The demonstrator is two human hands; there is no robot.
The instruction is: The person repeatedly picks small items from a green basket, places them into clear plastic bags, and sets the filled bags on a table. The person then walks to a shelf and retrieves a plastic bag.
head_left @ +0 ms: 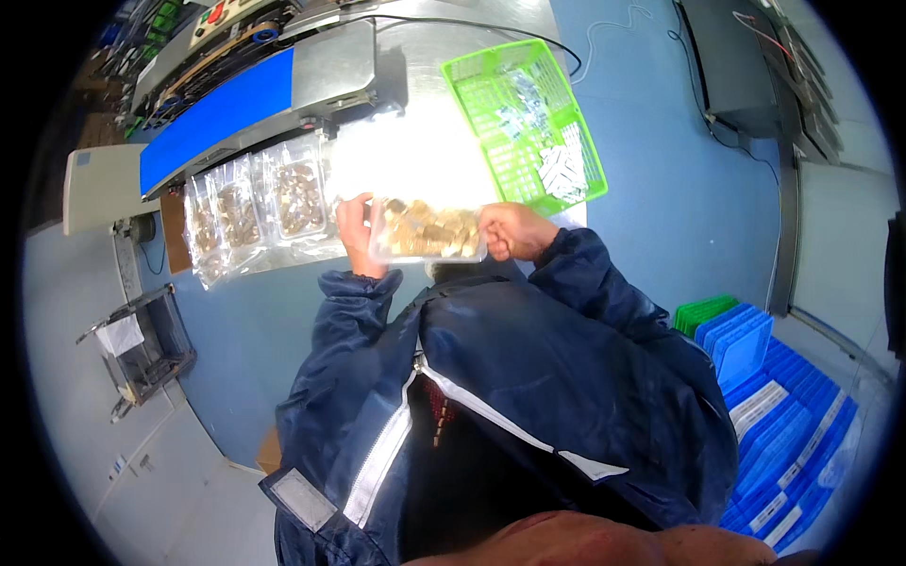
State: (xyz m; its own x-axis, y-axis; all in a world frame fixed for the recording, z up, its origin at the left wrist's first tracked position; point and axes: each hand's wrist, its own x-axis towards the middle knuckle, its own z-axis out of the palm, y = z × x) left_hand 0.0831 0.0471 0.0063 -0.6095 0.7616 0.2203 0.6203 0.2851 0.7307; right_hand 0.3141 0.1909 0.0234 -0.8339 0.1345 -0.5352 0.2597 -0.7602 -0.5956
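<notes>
A clear plastic tray of small gold-coloured pieces (429,229) is held between my hands at the front edge of the steel table (406,66). My left hand (363,236) grips its left end, fingers pointing up along the side. My right hand (510,229) grips the right end with curled fingers. To the left, several clear bags (297,189) lie side by side, each holding a tray of small pieces. A green plastic basket (486,156) with small silvery and white packets sits beyond my right hand.
A machine with a blue conveyor belt (217,113) runs along the back left of the table, with a control box behind it. A dark cabinet (731,75) stands at the right. Stacked blue and green plastic baskets (774,415) stand at lower right. A metal frame stands at left.
</notes>
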